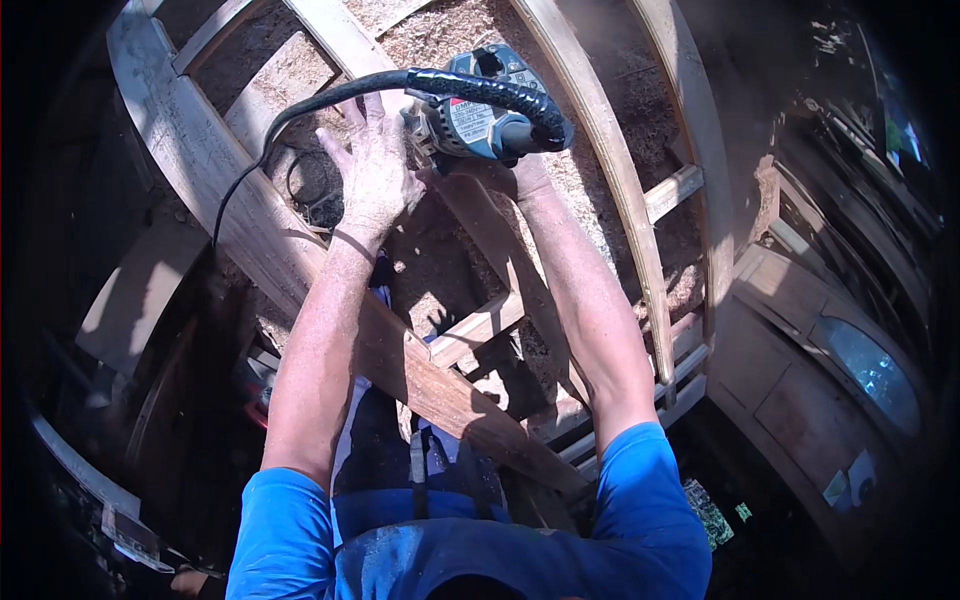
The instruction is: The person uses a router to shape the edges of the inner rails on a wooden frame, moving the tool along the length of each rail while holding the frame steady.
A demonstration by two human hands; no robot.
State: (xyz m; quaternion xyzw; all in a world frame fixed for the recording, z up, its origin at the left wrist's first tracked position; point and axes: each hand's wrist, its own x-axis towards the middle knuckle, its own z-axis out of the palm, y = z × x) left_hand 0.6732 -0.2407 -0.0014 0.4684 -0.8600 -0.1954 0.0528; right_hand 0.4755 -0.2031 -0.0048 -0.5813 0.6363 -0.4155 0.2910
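Observation:
A blue-grey corded power tool [490, 115] with a printed label and a taped black cable [350, 95] is over the wooden frame. My right hand [530, 177] reaches under its near side and grips it; the tool's body hides those fingers. To the left of the tool, my left hand [380, 170] has its fingers spread, its thumb side close against the tool's base. Whether it touches the base I cannot tell. Below both hands lies the pale wooden frame [440, 375], built of long curved rails and short crosspieces. Dust coats my hands and forearms.
Wood shavings [440, 40] cover the ground inside the frame. The cable trails down over the left curved rail [190, 130]. At the right stand a panelled wooden piece with an oval inset [790, 370] and stacked boards [850, 200]. A curved board [140, 300] leans at the left.

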